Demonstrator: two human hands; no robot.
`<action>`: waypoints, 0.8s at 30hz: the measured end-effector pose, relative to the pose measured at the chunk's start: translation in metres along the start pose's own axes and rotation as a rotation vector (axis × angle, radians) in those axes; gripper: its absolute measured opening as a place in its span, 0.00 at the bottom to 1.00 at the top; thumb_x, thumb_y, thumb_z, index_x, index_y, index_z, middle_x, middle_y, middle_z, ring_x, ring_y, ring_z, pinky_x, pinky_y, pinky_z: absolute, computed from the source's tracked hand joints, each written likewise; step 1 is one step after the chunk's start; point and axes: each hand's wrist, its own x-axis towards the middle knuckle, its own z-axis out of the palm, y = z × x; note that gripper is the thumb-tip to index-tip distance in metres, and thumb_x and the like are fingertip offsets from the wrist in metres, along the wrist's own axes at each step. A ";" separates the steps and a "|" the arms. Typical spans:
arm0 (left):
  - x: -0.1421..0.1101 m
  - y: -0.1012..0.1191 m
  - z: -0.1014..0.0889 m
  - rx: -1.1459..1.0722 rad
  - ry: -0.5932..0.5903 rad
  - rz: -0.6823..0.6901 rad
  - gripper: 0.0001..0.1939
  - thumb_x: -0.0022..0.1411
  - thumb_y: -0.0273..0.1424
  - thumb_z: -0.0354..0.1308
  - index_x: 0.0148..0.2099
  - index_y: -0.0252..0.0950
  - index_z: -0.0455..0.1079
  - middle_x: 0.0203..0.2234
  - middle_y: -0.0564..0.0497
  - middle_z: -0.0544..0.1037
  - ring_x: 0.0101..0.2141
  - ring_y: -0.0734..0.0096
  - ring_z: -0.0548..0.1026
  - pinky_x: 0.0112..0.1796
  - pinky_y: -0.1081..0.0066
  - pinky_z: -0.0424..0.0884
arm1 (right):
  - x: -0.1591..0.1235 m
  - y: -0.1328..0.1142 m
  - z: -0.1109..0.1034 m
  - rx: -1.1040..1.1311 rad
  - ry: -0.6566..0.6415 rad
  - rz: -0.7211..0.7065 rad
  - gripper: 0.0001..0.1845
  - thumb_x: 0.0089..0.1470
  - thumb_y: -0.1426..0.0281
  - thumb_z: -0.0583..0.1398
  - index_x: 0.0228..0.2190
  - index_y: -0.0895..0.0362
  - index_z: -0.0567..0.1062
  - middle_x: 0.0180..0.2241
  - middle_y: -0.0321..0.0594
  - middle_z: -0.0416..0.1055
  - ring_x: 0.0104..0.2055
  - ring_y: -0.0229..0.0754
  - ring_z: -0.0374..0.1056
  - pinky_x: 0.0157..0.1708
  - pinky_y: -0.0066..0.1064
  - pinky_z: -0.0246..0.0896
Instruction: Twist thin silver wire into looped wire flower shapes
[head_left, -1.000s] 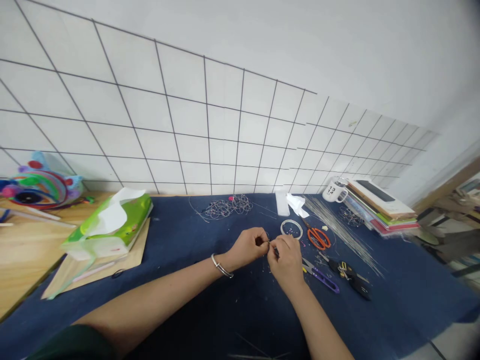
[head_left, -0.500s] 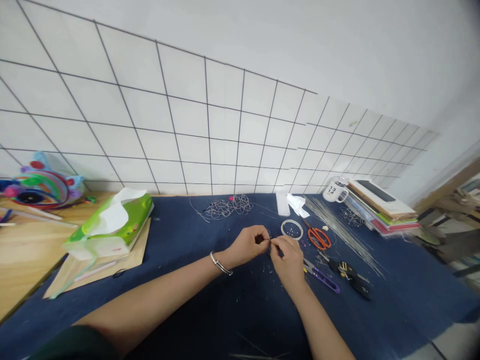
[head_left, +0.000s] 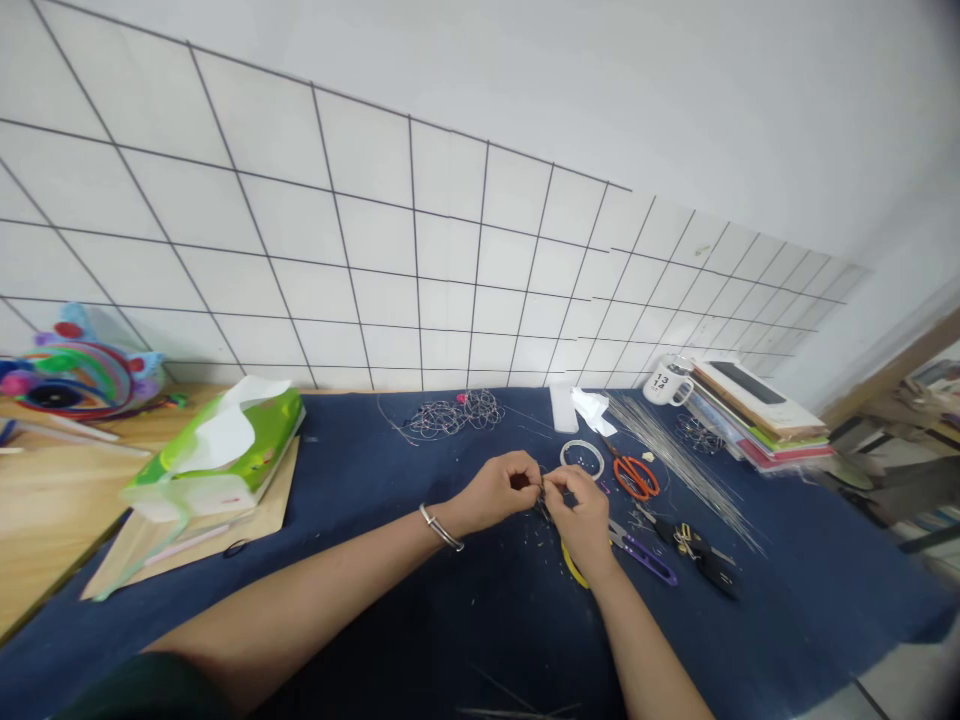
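My left hand (head_left: 501, 490) and my right hand (head_left: 581, 515) meet over the dark blue cloth (head_left: 390, 620). Thumb and fingertips of each are pinched together around a thin wire (head_left: 542, 498), mostly hidden by the fingers. Right behind my right hand lies a white ring-shaped dish (head_left: 563, 462) with tiny beads in it. Orange-handled scissors (head_left: 619, 472), snips with a purple handle (head_left: 651, 562) and black pliers (head_left: 701, 552) rest to its right. A yellow curved handle (head_left: 574, 568) shows beside my right wrist.
A bundle of straight wires (head_left: 686, 470) lies at the right; coiled wire loops (head_left: 442, 420) lie near the wall. A mug (head_left: 663, 383) and a stack of books (head_left: 757, 430) stand at the back right. At the left are a green tissue pack (head_left: 270, 430) and a colourful craft piece (head_left: 97, 370).
My right hand has turned slightly and its fingers have shifted at the wire. More of the yellow handle shows beside the right wrist. My left hand stays nearly still.
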 end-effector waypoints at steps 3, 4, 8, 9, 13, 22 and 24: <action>0.001 -0.006 -0.001 -0.019 0.051 -0.051 0.02 0.50 0.22 0.52 0.28 0.32 0.66 0.24 0.54 0.67 0.25 0.79 0.63 0.26 0.78 0.60 | 0.002 -0.001 -0.002 -0.023 -0.049 -0.046 0.07 0.51 0.74 0.55 0.28 0.55 0.72 0.31 0.39 0.70 0.35 0.41 0.65 0.40 0.35 0.59; 0.002 -0.008 -0.001 -0.024 0.061 -0.058 0.02 0.50 0.22 0.52 0.29 0.32 0.66 0.24 0.54 0.67 0.25 0.79 0.63 0.26 0.78 0.60 | 0.002 -0.001 -0.003 -0.039 -0.056 -0.069 0.06 0.51 0.73 0.55 0.29 0.54 0.73 0.32 0.39 0.70 0.37 0.41 0.66 0.41 0.35 0.58; 0.001 -0.008 -0.001 0.008 0.043 -0.031 0.03 0.50 0.22 0.52 0.29 0.32 0.65 0.25 0.54 0.67 0.25 0.79 0.63 0.27 0.78 0.60 | 0.002 -0.001 -0.005 -0.111 -0.057 -0.144 0.06 0.52 0.72 0.56 0.31 0.54 0.73 0.32 0.39 0.71 0.37 0.41 0.65 0.42 0.36 0.57; 0.001 -0.007 -0.001 0.030 0.036 -0.016 0.03 0.50 0.22 0.52 0.29 0.32 0.65 0.25 0.54 0.67 0.25 0.79 0.63 0.27 0.78 0.60 | 0.002 0.000 -0.006 -0.131 -0.063 -0.159 0.07 0.53 0.73 0.55 0.31 0.54 0.73 0.32 0.39 0.71 0.36 0.41 0.65 0.42 0.36 0.57; -0.001 -0.006 0.000 0.105 0.032 0.022 0.03 0.50 0.22 0.52 0.28 0.32 0.65 0.25 0.54 0.67 0.26 0.78 0.63 0.27 0.77 0.60 | 0.002 0.001 -0.007 -0.205 -0.114 -0.192 0.07 0.53 0.74 0.54 0.30 0.55 0.72 0.31 0.40 0.70 0.36 0.42 0.64 0.41 0.36 0.55; -0.003 -0.006 0.006 -0.091 0.017 -0.108 0.01 0.48 0.23 0.53 0.26 0.32 0.64 0.22 0.54 0.66 0.24 0.78 0.62 0.26 0.77 0.58 | 0.000 0.001 -0.003 -0.194 -0.128 -0.132 0.06 0.49 0.77 0.53 0.24 0.57 0.66 0.27 0.38 0.65 0.34 0.40 0.60 0.38 0.34 0.53; -0.003 -0.007 0.007 -0.254 -0.015 -0.191 0.01 0.47 0.22 0.53 0.26 0.31 0.65 0.21 0.55 0.65 0.23 0.79 0.61 0.26 0.77 0.57 | 0.001 0.003 -0.002 -0.155 -0.125 -0.105 0.06 0.48 0.78 0.53 0.23 0.57 0.64 0.26 0.37 0.64 0.32 0.39 0.59 0.36 0.32 0.53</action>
